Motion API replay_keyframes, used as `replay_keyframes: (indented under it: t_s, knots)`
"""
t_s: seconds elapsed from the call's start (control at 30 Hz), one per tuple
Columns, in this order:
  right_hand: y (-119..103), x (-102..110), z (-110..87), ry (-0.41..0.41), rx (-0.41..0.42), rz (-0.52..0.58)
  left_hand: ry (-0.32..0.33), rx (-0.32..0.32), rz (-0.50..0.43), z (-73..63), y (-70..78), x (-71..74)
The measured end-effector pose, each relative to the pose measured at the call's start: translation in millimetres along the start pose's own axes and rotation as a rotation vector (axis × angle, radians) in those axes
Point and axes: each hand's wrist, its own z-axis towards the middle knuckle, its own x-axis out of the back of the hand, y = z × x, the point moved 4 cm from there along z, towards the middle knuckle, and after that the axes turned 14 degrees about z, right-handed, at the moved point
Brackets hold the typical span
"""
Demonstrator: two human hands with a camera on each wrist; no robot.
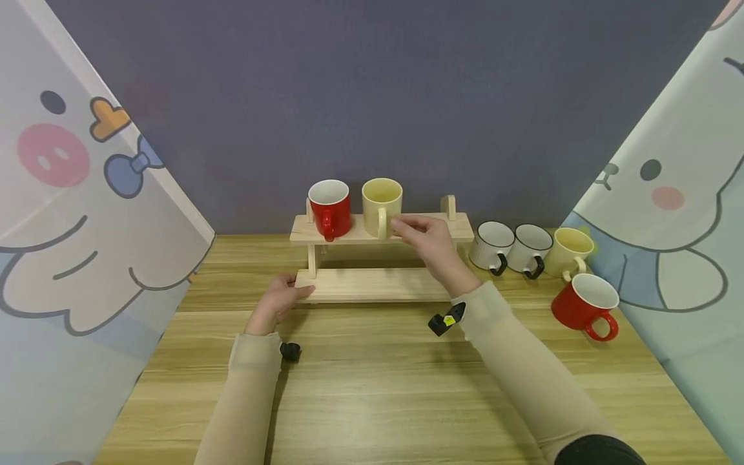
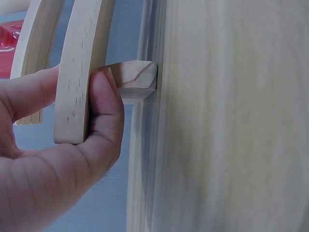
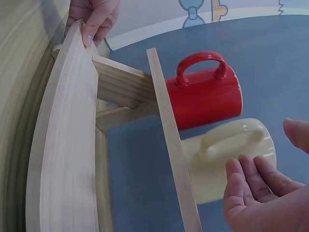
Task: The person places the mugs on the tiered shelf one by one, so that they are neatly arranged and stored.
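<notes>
A two-tier wooden rack point(image 1: 372, 286) stands at the back of the table. My left hand point(image 1: 281, 297) grips the left end of its lower board, thumb on one face and fingers curled under the other in the left wrist view. On the upper board sit a red mug point(image 1: 337, 216) and, to its right, a pale yellow mug point(image 1: 372, 205), both upright with handles facing front. Beside the yellow mug's handle is my right hand point(image 1: 427, 240). In the right wrist view its fingers point(image 3: 263, 176) are loosely bent over the mug's side, and the thumb stands apart.
Right of the rack stand two white mugs point(image 1: 491, 240) with black handles, another yellow mug point(image 1: 568, 248) and another red mug point(image 1: 581, 300). A dark wall panel point(image 1: 372, 97) rises behind the rack; cartoon-printed panels point(image 1: 75, 194) flank both sides.
</notes>
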Motion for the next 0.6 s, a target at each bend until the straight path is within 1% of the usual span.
replay_keyframes:
  t_s: [0.2,0.4,0.6]
  knots:
    - [-6,13,-9.3,-0.004,0.002,0.013,0.004,-0.002,-0.002,0.4,0.8,0.7]
    - [-11,27,-19.4,0.019,0.001,-0.018,0.006,-0.005,0.000,0.7,0.7,0.9]
    - [-13,39,-25.7,0.029,0.008,-0.078,0.011,-0.010,0.009,-0.4,0.8,0.5]
